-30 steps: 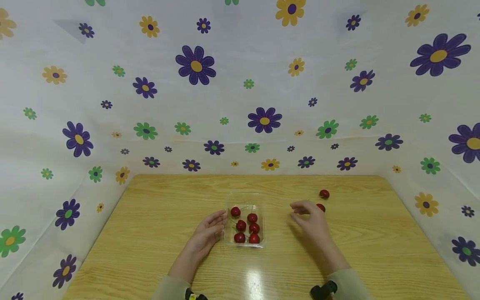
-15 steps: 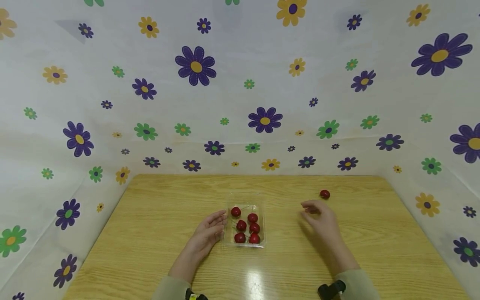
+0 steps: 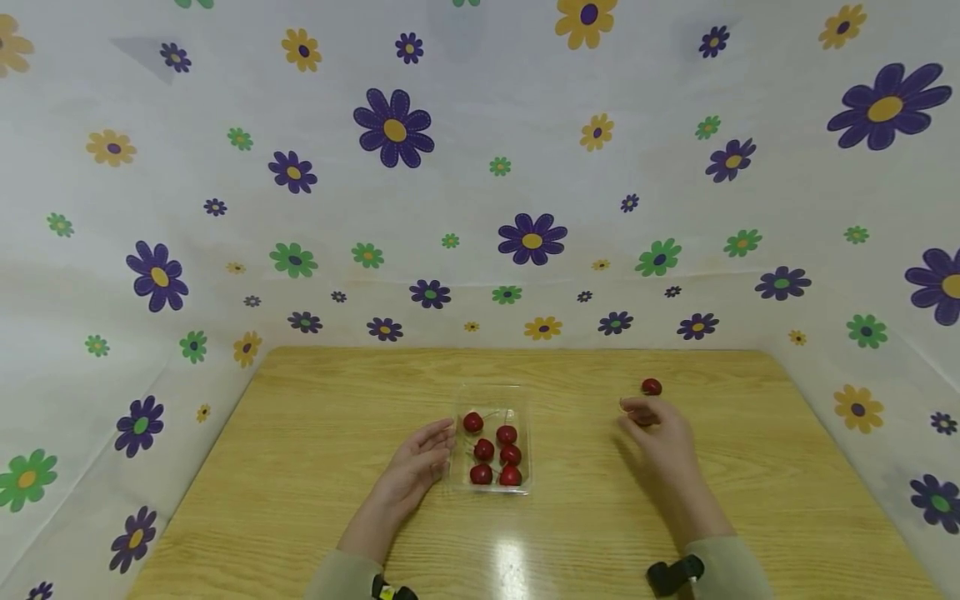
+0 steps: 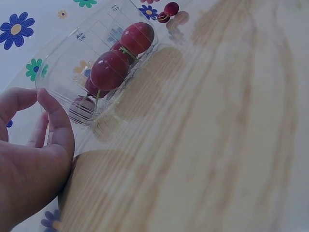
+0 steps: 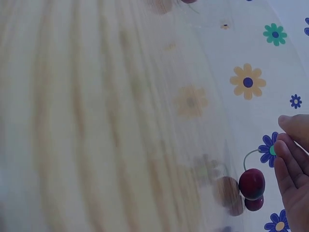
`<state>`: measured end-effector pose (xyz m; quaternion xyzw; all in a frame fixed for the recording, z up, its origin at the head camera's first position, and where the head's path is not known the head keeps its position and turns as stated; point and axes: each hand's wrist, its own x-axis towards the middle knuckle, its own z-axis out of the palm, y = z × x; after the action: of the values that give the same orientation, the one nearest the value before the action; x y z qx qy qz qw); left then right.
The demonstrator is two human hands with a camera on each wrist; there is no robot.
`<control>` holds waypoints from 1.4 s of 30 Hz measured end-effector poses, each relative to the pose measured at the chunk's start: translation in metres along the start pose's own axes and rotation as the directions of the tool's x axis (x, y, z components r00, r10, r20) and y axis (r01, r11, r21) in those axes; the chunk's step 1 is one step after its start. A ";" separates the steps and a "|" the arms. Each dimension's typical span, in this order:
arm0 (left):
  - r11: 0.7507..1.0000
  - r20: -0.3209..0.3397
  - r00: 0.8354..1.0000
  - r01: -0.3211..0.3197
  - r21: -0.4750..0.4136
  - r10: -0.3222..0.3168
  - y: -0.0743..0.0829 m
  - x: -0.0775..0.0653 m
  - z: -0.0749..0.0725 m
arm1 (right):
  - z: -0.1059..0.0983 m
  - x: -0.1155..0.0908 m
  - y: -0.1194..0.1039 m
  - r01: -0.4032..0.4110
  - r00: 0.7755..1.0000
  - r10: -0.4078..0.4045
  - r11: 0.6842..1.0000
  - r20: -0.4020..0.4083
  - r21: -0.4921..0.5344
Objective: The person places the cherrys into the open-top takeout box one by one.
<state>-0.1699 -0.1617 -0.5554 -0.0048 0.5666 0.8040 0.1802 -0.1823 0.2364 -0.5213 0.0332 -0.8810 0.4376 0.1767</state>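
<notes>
A clear plastic box (image 3: 491,490) holds several red cherries (image 3: 483,450) with thin stems. Along its left side rests my left hand (image 3: 412,467), its relaxed fingers at the wall; the left wrist view has the fingertips (image 4: 43,96) right at the rim. On the right side of the table, my right hand (image 3: 666,437) is beside two loose cherries, thumb and fingers parted. One loose cherry (image 3: 652,387) lies just beyond the fingers, and the other is partly hidden behind them. In the right wrist view the nearer cherry (image 5: 252,183), stem upward, sits a small gap away from the fingertips.
The wooden table (image 3: 337,392) has a glossy, reflective top. White cloth (image 3: 450,192) printed with flowers surrounds its back and both sides. Dark straps (image 3: 675,575) with devices circle both wrists over pale sleeves.
My right hand has moved right across the table, toward the two loose cherries, covering part of the nearer one. The left hand and the box have stayed in place.
</notes>
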 end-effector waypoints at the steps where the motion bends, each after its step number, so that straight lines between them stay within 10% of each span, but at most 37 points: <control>1: 1.000 0.000 1.000 -0.001 -0.001 0.001 0.000 0.000 0.000 | -0.001 0.000 0.001 -0.008 1.000 0.008 1.000 0.001 -0.007; 42: 1.000 0.000 1.000 -0.003 -0.001 0.003 0.000 0.001 0.001 | -0.032 0.008 0.039 -0.225 0.968 0.231 0.972 0.097 -0.068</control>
<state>-0.1709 -0.1602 -0.5557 -0.0038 0.5663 0.8045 0.1789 -0.1892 0.2857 -0.5305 -0.0504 -0.8989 0.4278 0.0797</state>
